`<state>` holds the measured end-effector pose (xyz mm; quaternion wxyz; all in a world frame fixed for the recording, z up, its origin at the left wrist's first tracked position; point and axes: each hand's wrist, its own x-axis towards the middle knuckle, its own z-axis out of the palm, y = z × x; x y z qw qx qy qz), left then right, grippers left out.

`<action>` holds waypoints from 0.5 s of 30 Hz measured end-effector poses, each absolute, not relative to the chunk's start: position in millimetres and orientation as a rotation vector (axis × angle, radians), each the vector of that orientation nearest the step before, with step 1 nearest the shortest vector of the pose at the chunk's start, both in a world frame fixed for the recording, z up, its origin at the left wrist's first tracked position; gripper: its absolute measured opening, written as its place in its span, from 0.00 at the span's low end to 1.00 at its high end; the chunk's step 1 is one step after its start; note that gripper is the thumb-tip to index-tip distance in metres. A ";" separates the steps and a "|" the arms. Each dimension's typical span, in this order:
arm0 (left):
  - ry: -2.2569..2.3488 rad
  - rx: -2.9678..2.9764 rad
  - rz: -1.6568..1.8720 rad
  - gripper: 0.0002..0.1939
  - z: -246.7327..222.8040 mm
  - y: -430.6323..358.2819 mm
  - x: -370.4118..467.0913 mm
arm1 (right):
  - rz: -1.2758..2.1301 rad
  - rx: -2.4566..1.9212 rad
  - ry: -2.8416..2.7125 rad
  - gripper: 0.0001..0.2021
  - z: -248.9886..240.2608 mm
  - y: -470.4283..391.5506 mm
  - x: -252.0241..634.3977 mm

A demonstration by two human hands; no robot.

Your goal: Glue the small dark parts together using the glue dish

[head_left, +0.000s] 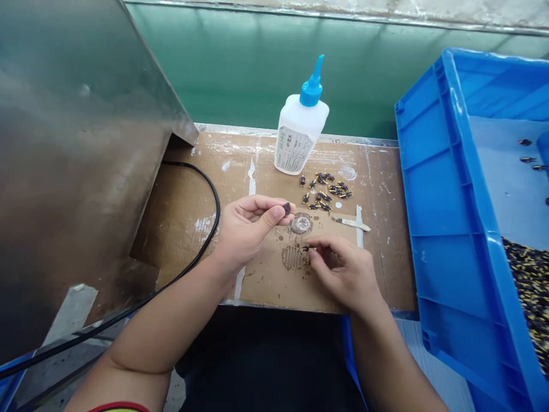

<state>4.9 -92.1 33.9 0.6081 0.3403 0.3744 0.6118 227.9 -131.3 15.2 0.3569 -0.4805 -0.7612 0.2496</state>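
Nearest me, the right hand point(343, 269) pinches a small dark-and-gold piece point(307, 248) between thumb and fingertips, its long axis running roughly sideways, one end out toward the left hand, just beside the worn slotted patch point(293, 258) on the cardboard point(266, 286). A little farther off and to the left, the left hand point(246, 223) grips a dark cap point(287, 208) in its fingertips, above and left of that piece and apart from it. Beyond both lie the loose pieces point(325, 197), nearer the right hand, then the glue bottle point(298, 137).
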 end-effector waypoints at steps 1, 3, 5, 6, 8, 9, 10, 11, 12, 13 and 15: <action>0.854 0.800 1.424 0.11 33.5 -92.3 4.7 | 0.648 -1.247 -1.964 0.05 11.8 -132.4 226.4; 0.829 0.817 1.451 0.09 33.5 -92.2 4.8 | 0.606 -1.255 -1.956 0.05 6.5 -133.7 222.5; 0.825 0.824 1.465 0.09 33.9 -91.5 5.3 | 0.529 -1.253 -1.962 0.05 3.8 -133.1 219.5; 0.829 0.825 1.466 0.09 34.1 -91.0 5.7 | 0.503 -1.243 -1.975 0.05 3.5 -132.2 218.8; 0.840 0.825 1.464 0.10 34.2 -90.4 6.3 | 0.505 -1.212 -2.013 0.06 3.9 -129.9 218.6; 0.846 0.825 1.461 0.11 34.2 -90.3 6.5 | 0.520 -1.197 -2.031 0.06 4.3 -128.7 218.8; 0.854 0.826 1.459 0.11 34.0 -90.3 6.6 | 0.536 -1.188 -2.044 0.07 4.6 -127.6 219.0; 0.864 0.827 1.457 0.12 34.0 -90.5 6.7 | 0.551 -1.184 -2.054 0.07 4.8 -126.7 219.1; 0.873 0.830 1.455 0.13 34.0 -90.8 6.6 | 0.559 -1.185 -2.063 0.08 4.6 -126.0 219.1; 0.878 0.833 1.454 0.13 34.2 -91.1 6.5 | 0.558 -1.187 -2.075 0.08 4.3 -125.4 219.0; 0.867 0.839 1.460 0.13 35.1 -91.7 6.2 | 0.532 -1.166 -2.112 0.08 3.1 -124.8 219.0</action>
